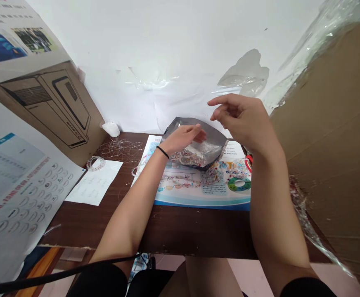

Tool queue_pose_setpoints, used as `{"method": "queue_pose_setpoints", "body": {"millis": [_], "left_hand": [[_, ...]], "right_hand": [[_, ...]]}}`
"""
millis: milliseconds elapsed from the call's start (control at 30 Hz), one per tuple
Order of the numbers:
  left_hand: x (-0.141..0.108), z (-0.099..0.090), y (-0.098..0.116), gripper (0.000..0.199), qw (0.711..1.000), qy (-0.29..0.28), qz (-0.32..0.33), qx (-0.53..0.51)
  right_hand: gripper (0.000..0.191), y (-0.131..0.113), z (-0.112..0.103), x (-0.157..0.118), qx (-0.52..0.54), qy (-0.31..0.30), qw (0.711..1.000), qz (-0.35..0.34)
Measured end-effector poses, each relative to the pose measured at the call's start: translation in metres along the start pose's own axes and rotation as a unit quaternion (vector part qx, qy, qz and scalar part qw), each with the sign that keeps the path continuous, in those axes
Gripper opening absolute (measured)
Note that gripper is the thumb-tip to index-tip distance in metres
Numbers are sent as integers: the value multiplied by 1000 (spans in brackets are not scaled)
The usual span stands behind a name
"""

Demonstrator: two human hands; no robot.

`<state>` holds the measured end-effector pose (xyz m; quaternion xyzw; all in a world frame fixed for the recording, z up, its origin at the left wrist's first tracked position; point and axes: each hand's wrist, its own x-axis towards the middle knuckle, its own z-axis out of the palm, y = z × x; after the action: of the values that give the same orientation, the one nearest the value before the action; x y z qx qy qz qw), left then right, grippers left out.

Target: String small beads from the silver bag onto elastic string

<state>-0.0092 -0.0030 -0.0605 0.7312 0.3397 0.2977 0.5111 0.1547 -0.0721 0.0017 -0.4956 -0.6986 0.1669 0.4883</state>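
Note:
My left hand (186, 137), with a black band at the wrist, reaches over an open silvery-grey bag (212, 134). Its fingers are curled together, and anything between them is too small to make out. Small mixed beads (188, 157) lie inside the bag, below that hand. Higher and to the right, my right hand (238, 119) is lifted in front of the white wall. Its thumb and fingers are bent into a pinch with the index finger reaching left. Whatever it grips does not show clearly.
A printed sheet (180, 197) lies under the bag, with bead strands (212, 175) and a red ring (248, 163) on it. Tangled clear thread (122, 148), a beaded loop (95, 163) and a white paper (96, 185) are at left. Cardboard (337, 123) walls the right side.

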Motion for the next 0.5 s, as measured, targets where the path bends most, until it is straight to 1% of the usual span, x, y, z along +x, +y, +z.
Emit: {"method": "queue_pose_setpoints", "body": {"millis": [67, 100, 167, 233, 333, 433, 500], "left_hand": [[-5, 6, 11, 40, 995, -40, 35, -79], [-7, 9, 15, 39, 991, -48, 49, -111], [-8, 11, 19, 36, 985, -46, 66, -151], [-8, 12, 19, 28, 982, -32, 77, -172], [-6, 11, 18, 22, 983, -3, 81, -162], [-4, 10, 17, 22, 991, 39, 66, -107], [-3, 8, 17, 22, 994, 68, 53, -73]], "right_hand": [[19, 0, 3, 0, 17, -5, 1000, 7], [18, 0, 4, 1, 27, -4, 1000, 10], [16, 3, 6, 1, 46, 2, 999, 12], [15, 6, 6, 2, 57, 6, 998, 9], [16, 8, 5, 3, 49, 8, 999, 2], [19, 7, 3, 2, 8, 18, 1000, -4], [20, 8, 2, 3, -25, 37, 999, -11]]}}
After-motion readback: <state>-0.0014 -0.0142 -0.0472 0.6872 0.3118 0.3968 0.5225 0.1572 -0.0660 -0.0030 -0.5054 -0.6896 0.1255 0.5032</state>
